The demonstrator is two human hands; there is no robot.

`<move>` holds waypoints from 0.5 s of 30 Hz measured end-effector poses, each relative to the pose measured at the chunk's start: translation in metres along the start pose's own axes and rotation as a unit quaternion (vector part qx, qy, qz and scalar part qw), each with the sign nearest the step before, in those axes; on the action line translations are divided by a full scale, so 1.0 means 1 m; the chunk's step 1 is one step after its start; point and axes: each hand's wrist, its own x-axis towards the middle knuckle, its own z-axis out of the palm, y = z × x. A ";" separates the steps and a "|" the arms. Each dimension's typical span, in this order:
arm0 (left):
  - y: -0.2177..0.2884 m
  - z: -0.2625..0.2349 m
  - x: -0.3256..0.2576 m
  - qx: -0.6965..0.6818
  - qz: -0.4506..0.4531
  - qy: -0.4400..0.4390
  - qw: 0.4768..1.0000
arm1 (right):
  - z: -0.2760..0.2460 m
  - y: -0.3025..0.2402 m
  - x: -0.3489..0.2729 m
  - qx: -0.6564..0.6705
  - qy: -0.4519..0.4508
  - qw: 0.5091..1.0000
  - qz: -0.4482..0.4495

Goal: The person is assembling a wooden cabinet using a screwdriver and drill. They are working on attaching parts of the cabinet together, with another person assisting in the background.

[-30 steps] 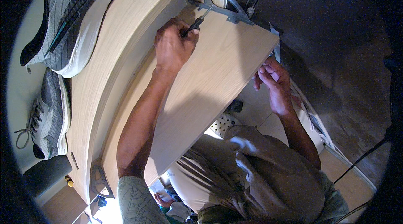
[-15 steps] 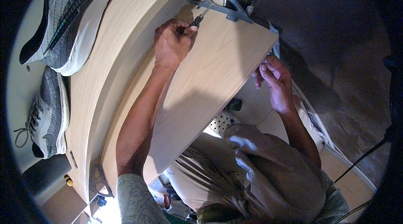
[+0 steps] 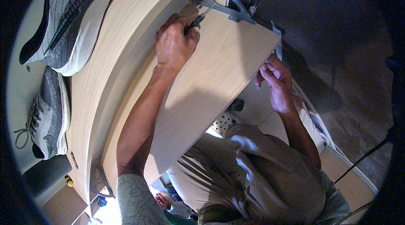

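Left forearm [image 3: 141,136]: rises out of a patterned grey-green sleeve [image 3: 137,197] at 7 o'clock and reaches up across the wood toward 11.
Right forearm [image 3: 300,138]: comes in from 4 o'clock, past the grey-brown trousers [image 3: 278,170], and slants up toward 2.
Right hand [image 3: 276,81]: between 2 and 3 o'clock, fingers curled, thumb laid close to them, just beside the panel's edge; from here I can't make out whether they pinch anything or touch the wood.
Left hand [image 3: 175,41]: at 11 o'clock, its back uppermost, wrist nearly straight, fingers folded snugly around a screwdriver.
Screwdriver [image 3: 197,21]: slim, black-handled, with a thin bright shaft pointing between 1 and 2 o'clock; its tip is at the bracket's lower strip.
Panel [image 3: 211,77]: pale grained wood, running slantwise from 7 o'clock to 1, shadowed across its middle and again near its upper corner.
Clog [image 3: 225,121]: white with dark holes, near the middle toward 5 o'clock.
Bracket [image 3: 221,9]: blue-grey, an arched frame with gaps, at 12 o'clock along the panel's end.
Second bracket [image 3: 106,181]: darker, similar, between 7 and 8 o'clock.
Sneakers: one grey and white [image 3: 74,22] at 10 o'clock, another [image 3: 50,119] just below 9, soles against a pale board [image 3: 116,31].
Dark surface [image 3: 329,35]: spreads at 2 o'clock, beyond the panel's corner.
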 end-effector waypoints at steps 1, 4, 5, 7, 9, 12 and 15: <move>0.000 0.000 -0.001 0.001 0.009 0.005 1.000 | 0.000 0.000 0.000 -0.004 0.000 1.000 0.000; 0.003 -0.001 -0.001 0.023 0.003 -0.005 1.000 | 0.001 0.001 -0.003 -0.007 0.003 1.000 0.005; 0.005 -0.001 -0.001 0.033 -0.005 -0.011 0.999 | 0.000 0.002 -0.003 -0.007 0.005 1.000 0.007; 0.007 -0.004 0.001 0.034 -0.019 -0.030 0.999 | -0.002 0.007 -0.006 -0.012 0.017 1.000 0.003; 0.006 -0.009 0.002 0.021 -0.047 -0.056 0.997 | -0.007 0.013 -0.008 -0.010 0.015 1.000 -0.006; 0.007 -0.022 -0.006 -0.013 -0.134 -0.121 0.983 | -0.021 0.021 -0.011 -0.089 0.075 0.993 0.016; 0.015 -0.045 -0.027 -0.011 -0.144 -0.048 0.988 | -0.036 0.003 -0.017 -0.161 0.108 0.981 0.031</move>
